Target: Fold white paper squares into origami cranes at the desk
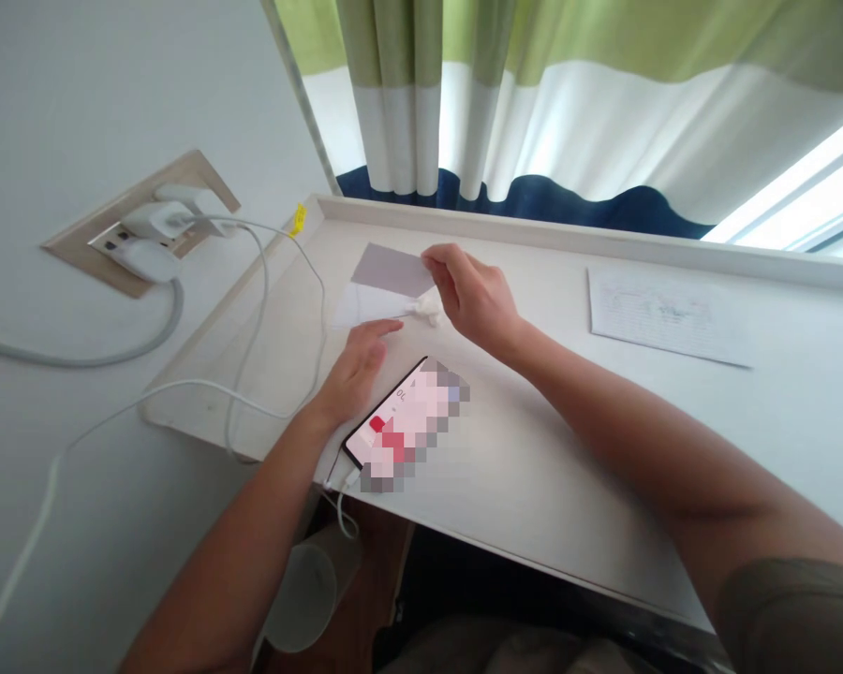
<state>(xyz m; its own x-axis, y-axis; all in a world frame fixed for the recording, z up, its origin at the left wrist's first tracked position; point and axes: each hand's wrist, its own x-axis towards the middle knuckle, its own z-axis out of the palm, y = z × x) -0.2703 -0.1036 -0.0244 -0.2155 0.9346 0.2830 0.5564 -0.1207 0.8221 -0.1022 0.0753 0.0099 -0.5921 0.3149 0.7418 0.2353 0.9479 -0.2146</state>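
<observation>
My right hand (pixel 476 292) is closed in a pinch at the right end of a flat grey sheet (pixel 388 266); whether anything is between its fingertips I cannot make out. Just below those fingers sits a small crumpled white wad (pixel 428 311), like tissue. A white sheet (pixel 366 305) lies along the near side of the grey one. My left hand (pixel 357 371) rests over the desk with its fingers stretched out towards the wad, holding nothing visible. Close to its right lies a phone (pixel 386 426) with a lit screen, partly blurred, and a white cable plugged into its lower end.
The white desk (pixel 534 468) has a raised back rim. A folded paper (pixel 664 314) lies to the right. White cables (pixel 321 281) run from plugs in a wall socket (pixel 140 225) across the desk's left side. A white bin (pixel 305 590) stands below. Curtains (pixel 506 112) hang behind.
</observation>
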